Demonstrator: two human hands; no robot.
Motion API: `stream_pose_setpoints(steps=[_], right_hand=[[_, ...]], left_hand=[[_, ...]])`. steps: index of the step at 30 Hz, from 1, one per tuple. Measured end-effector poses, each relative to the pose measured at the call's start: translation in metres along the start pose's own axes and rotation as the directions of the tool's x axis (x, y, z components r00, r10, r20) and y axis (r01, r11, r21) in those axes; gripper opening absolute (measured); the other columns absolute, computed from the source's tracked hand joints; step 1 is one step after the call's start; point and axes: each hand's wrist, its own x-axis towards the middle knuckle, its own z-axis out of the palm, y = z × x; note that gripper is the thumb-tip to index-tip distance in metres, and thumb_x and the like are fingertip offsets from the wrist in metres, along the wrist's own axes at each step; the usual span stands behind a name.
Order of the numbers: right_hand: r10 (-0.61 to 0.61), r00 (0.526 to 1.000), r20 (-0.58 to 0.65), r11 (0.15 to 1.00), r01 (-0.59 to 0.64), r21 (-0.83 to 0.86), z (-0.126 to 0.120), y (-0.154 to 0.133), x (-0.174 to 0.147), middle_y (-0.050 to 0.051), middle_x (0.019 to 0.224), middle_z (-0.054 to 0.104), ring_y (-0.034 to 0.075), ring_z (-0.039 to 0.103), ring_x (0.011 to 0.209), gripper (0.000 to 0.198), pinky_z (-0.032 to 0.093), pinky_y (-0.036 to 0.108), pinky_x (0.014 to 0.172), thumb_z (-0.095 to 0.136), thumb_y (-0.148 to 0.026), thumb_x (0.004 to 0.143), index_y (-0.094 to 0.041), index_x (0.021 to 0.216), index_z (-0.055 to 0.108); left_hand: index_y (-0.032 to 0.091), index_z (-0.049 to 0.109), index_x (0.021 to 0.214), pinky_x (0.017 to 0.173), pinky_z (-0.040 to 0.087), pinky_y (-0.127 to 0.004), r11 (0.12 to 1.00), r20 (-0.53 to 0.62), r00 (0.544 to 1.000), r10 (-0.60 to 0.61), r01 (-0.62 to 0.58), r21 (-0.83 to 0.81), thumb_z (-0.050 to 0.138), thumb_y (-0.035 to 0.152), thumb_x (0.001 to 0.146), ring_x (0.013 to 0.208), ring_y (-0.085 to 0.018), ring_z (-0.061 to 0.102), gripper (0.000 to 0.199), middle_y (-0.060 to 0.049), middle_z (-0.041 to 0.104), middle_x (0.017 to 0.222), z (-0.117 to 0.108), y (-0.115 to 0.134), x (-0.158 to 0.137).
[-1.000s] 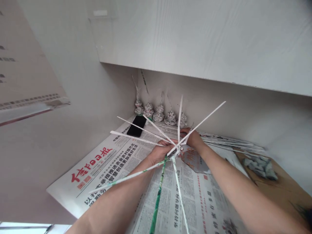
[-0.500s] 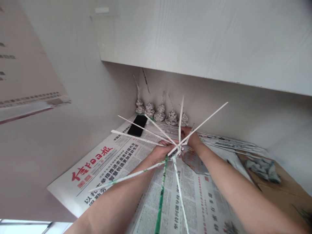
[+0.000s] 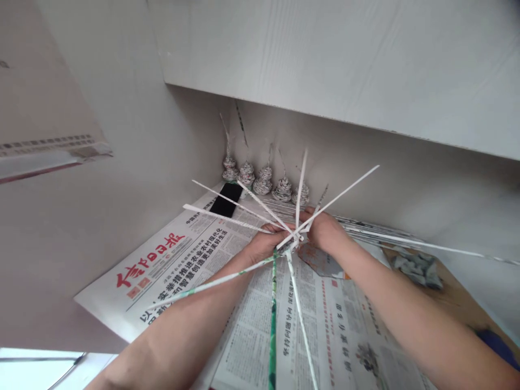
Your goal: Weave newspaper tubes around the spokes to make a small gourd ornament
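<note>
A spoked piece of rolled paper sticks (image 3: 293, 242) is in the middle of the view, its white and green-patterned sticks fanning out in several directions. My left hand (image 3: 268, 242) grips its centre from the left, with the fingers partly hidden under the sticks. On the other side, my right hand (image 3: 323, 227) is closed, thumb and fingers pinching a paper strip beside the centre. A long thin paper stick (image 3: 426, 246) stretches from behind my right wrist to the right edge; whether it joins the pinched strip is hidden.
Newspaper sheets (image 3: 170, 260) cover the surface. Several coiled paper gourds (image 3: 263, 181) stand against the back wall, near a black phone (image 3: 226, 200). More paper sticks (image 3: 365, 225) lie behind my right hand. A dark plaque (image 3: 320, 261), a grey cloth (image 3: 418, 268) and an overhanging white panel (image 3: 325, 59) are also there.
My right hand has turned slightly and come nearer the centre of the sticks. A long stick now shows stretching right from behind its wrist. The whole view has shifted a little.
</note>
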Motion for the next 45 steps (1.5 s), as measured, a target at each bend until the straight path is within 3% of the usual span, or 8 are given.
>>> stream_pose_setpoints(steps=[5, 10, 15, 20, 31, 45], right_hand=[[0.113, 0.989, 0.096, 0.974, -0.092, -0.205, -0.033, -0.015, -0.068, 0.005, 0.077, 0.062, 0.016, 0.058, 0.063, 0.022, 0.030, 0.028, 0.055, 0.048, -0.013, 0.083, -0.022, 0.085, 0.068], [0.144, 0.981, -0.129, 0.950, -0.173, -0.259, -0.049, -0.013, -0.132, 0.001, 0.074, 0.058, 0.014, 0.055, 0.057, 0.027, 0.025, 0.027, 0.048, 0.042, -0.020, 0.090, -0.027, 0.097, 0.067], [0.108, 0.945, -0.310, 0.965, -0.174, -0.195, -0.053, -0.016, -0.166, 0.000, 0.083, 0.061, 0.014, 0.056, 0.064, 0.030, 0.034, 0.027, 0.054, 0.043, -0.029, 0.093, -0.032, 0.115, 0.063], [0.078, 0.947, -0.312, 0.984, -0.123, -0.127, -0.055, -0.028, -0.168, 0.002, 0.087, 0.064, 0.015, 0.059, 0.070, 0.031, 0.039, 0.027, 0.059, 0.041, -0.028, 0.094, -0.030, 0.114, 0.065], [0.078, 0.942, -0.325, 0.970, -0.147, -0.193, -0.056, -0.027, -0.160, 0.002, 0.081, 0.063, 0.015, 0.058, 0.066, 0.031, 0.037, 0.027, 0.056, 0.041, -0.025, 0.093, -0.028, 0.110, 0.067], [0.000, 0.940, -0.342, 0.935, -0.121, -0.334, -0.051, -0.028, -0.157, 0.003, 0.083, 0.064, 0.019, 0.057, 0.077, 0.032, 0.039, 0.031, 0.062, 0.040, -0.020, 0.092, -0.027, 0.108, 0.068]], left_hand=[[0.009, 0.075, 0.085, 0.058, 0.048, -0.026, 1.000, -0.034, 0.999, -0.003, 0.004, 0.031, 0.086, 0.039, 0.050, 0.056, -0.016, 0.063, 0.047, -0.009, 0.071, 0.067, 0.003, -0.002, -0.003], [0.010, 0.074, 0.076, 0.057, 0.047, -0.025, 0.999, -0.046, 0.998, 0.037, -0.037, 0.006, 0.087, 0.035, 0.048, 0.052, -0.012, 0.059, 0.040, -0.006, 0.071, 0.064, 0.002, -0.006, -0.002], [0.010, 0.074, 0.071, 0.059, 0.046, -0.024, 0.999, -0.088, 0.995, 0.046, -0.044, 0.024, 0.088, 0.033, 0.046, 0.053, -0.011, 0.058, 0.037, -0.005, 0.070, 0.063, 0.002, -0.005, -0.002], [0.011, 0.073, 0.068, 0.056, 0.043, -0.023, 0.997, -0.115, 0.991, 0.067, -0.062, 0.045, 0.087, 0.033, 0.045, 0.053, -0.011, 0.056, 0.035, -0.003, 0.068, 0.060, 0.003, -0.003, -0.003], [0.010, 0.071, 0.067, 0.058, 0.044, -0.024, 0.998, -0.167, 0.984, 0.058, -0.056, 0.019, 0.087, 0.028, 0.046, 0.054, -0.011, 0.057, 0.032, -0.004, 0.068, 0.060, 0.003, -0.006, -0.001], [0.010, 0.071, 0.069, 0.060, 0.046, -0.025, 0.997, -0.122, 0.990, 0.070, -0.066, 0.038, 0.086, 0.030, 0.048, 0.052, -0.011, 0.057, 0.033, -0.003, 0.066, 0.059, 0.000, -0.011, 0.002]])
